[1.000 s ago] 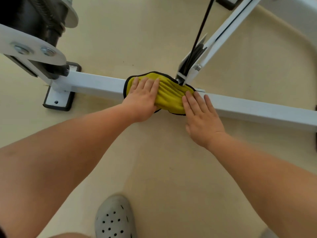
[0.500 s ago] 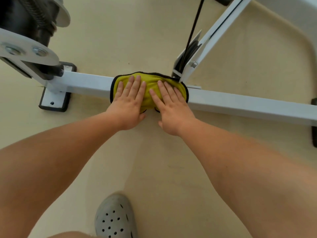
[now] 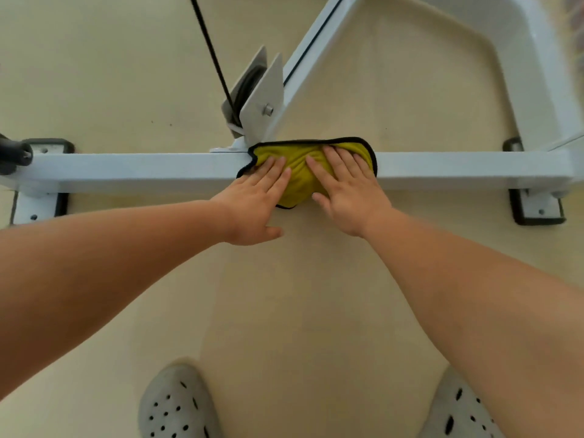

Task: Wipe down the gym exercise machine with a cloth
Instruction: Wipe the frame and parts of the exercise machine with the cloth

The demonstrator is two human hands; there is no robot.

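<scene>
- On top of the white base bar [image 3: 142,169], near its middle, both hands lie flat on the yellow cloth [image 3: 297,181].
- The left hand [image 3: 256,197] has its fingers straight and close together, pressing the cloth's left part; its thumb sticks out over the floor and it grips nothing.
- The right hand [image 3: 344,191] is likewise spread flat, with the fingers slightly fanned, pressing the cloth's right part; no finger curls round anything.
- The cloth has a black hem and is bunched into folds between the two hands. It drapes over the bar's top and hangs a little down the near face.
- Just beyond the cloth's left end, a white pulley bracket [image 3: 262,99] with a bolt [image 3: 268,109] stands on the bar. A black cable [image 3: 210,49] runs up from it towards the top edge.
- A white diagonal strut [image 3: 316,42] rises from the same spot, up and to the right.
- The bar runs level from side to side and ends on a white foot plate with a black pad at the left [image 3: 34,207] and another at the right [image 3: 537,207].
- A black knob [image 3: 12,156] sits at the bar's far left end, and a broad white frame piece [image 3: 537,58] curves down to its right end.
- The floor [image 3: 126,74] is smooth, pale beige and evenly lit, with a few tiny dark specks near the bracket.
- Two grey perforated clogs show at the bottom edge, the left one [image 3: 177,403] and the right one [image 3: 458,412].
</scene>
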